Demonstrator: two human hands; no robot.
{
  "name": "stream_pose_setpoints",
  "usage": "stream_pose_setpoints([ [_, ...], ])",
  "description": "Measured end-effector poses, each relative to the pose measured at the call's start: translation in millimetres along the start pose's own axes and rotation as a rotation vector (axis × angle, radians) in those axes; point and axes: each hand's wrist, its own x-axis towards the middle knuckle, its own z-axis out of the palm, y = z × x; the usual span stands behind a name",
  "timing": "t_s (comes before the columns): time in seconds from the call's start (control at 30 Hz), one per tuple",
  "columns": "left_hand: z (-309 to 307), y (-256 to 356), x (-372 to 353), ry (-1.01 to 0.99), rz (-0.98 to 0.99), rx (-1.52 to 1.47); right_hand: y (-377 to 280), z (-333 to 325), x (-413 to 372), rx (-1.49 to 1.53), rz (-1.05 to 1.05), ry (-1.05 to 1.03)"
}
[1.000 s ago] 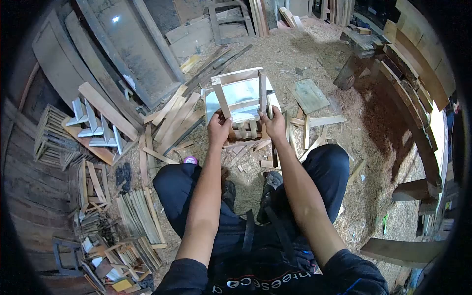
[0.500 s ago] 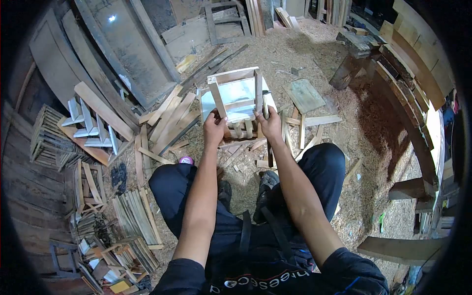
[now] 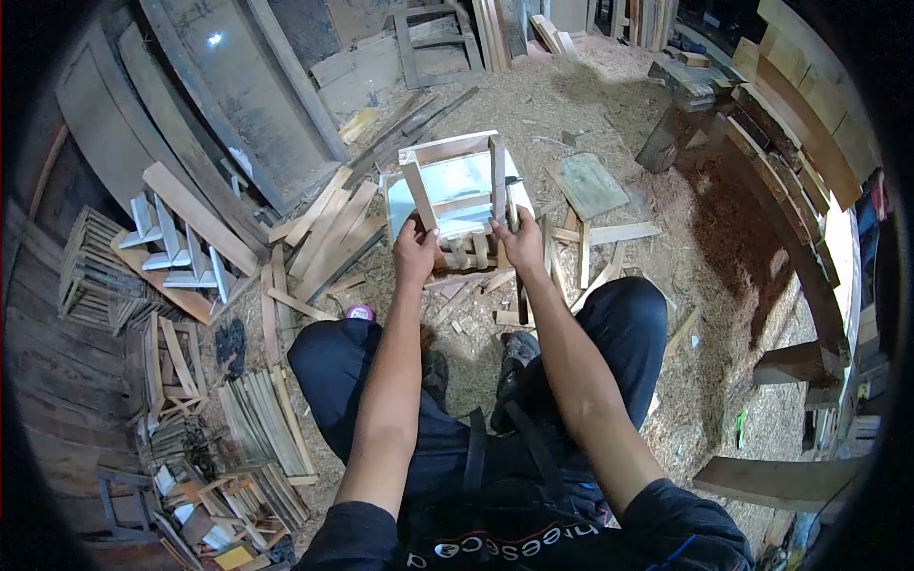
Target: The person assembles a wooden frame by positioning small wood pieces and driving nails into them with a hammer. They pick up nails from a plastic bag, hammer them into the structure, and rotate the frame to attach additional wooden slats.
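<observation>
A small wooden frame (image 3: pixel 497 176) of pale strips stands between my hands, over a whitish board (image 3: pixel 405 205). My left hand (image 3: pixel 415 249) is closed on its near left corner, thumb on top. At the near right corner my right hand (image 3: pixel 519 238) grips the frame, its thumb against the upright strip. A slim light stick with a dark end (image 3: pixel 514 180) lies alongside the frame by my right fingers. Short wooden pieces (image 3: pixel 459 253) show below the frame, between my wrists.
Loose wood strips (image 3: pixel 328 238) lie left of the board. A flat greenish panel (image 3: pixel 592 185) rests on the shavings at right. A white slatted piece (image 3: pixel 169 243) and stacked slats (image 3: pixel 262 419) stand at left. A pink round object (image 3: pixel 360 312) is beside my left knee.
Almost nothing differs. Both hands keep their hold on the wooden frame, and the view has shifted very slightly.
</observation>
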Motion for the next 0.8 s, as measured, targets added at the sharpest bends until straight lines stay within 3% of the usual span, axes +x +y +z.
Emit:
stream_pose_setpoints([
  [0.23, 0.0, -1.0, 1.3, -0.014, -0.022, 0.038, -18.1, -0.9, -8.6, 0.157, -0.078, 0.015],
  [0.3, 1.0, -9.1, 5.0, -0.012, -0.006, 0.029, -21.3, 1.7, -10.1, 0.215, -0.050, 0.084],
  [0.4, -0.2, -12.8, 4.6, -0.019, -0.027, 0.028, -28.8, -1.0, -6.3, 0.259, 0.044, 0.009],
  [0.8, -2.5, -7.7, 8.2, -0.052, -0.085, 0.057, -16.2, 6.2, -1.6, 0.172, 0.010, 0.061],
])
